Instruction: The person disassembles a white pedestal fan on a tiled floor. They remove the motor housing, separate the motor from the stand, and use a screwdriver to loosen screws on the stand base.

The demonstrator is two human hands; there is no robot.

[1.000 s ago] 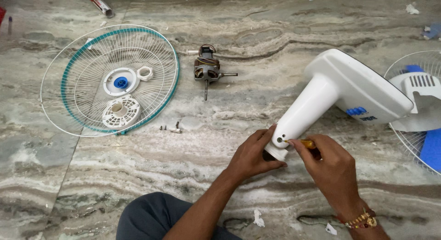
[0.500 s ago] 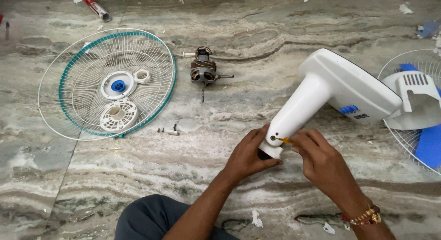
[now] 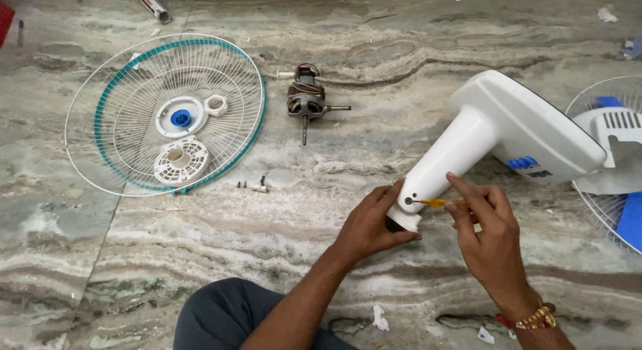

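Left hand (image 3: 371,226) wraps the near end of a white fan stand (image 3: 468,146) lying on the marble floor (image 3: 200,256), its fingers curled round the neck. Right hand (image 3: 488,233) pinches a small yellow screwdriver (image 3: 435,203), tip at a screw hole; handle mostly hidden. Fan guard (image 3: 167,112) far left w/ motor (image 3: 306,101); second fan cut off at right edge.
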